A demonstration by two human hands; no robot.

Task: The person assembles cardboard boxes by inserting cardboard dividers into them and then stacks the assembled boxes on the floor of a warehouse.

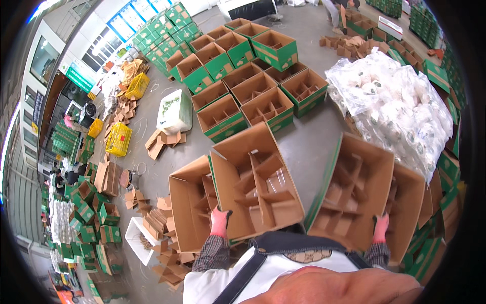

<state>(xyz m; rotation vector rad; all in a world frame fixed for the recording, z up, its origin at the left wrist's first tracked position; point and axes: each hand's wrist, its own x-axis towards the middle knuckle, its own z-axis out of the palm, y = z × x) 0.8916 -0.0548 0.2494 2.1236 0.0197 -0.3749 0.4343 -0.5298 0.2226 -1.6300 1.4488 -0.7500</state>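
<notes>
My left hand [219, 223], in a pink glove, is closed over the adjoining walls of two open cardboard boxes. One is a large box [238, 147] with crossed brown dividers inside; the other is a box [190, 185] to its left. On the right, my right hand [380, 228], also in a pink glove, grips where a blurred box [354, 157] meets another box [411, 197]. Brown dividers show in these boxes too. Both pairs are tilted toward me, and their bottoms are hidden.
Ahead stand several open green-and-brown boxes [266, 106]. A heap of plastic-wrapped white bundles [392, 101] lies at the right. To the left are a white foam bin [174, 111], yellow crates [119, 139] and loose cardboard [164, 142]. Another person [334, 12] bends at the far right.
</notes>
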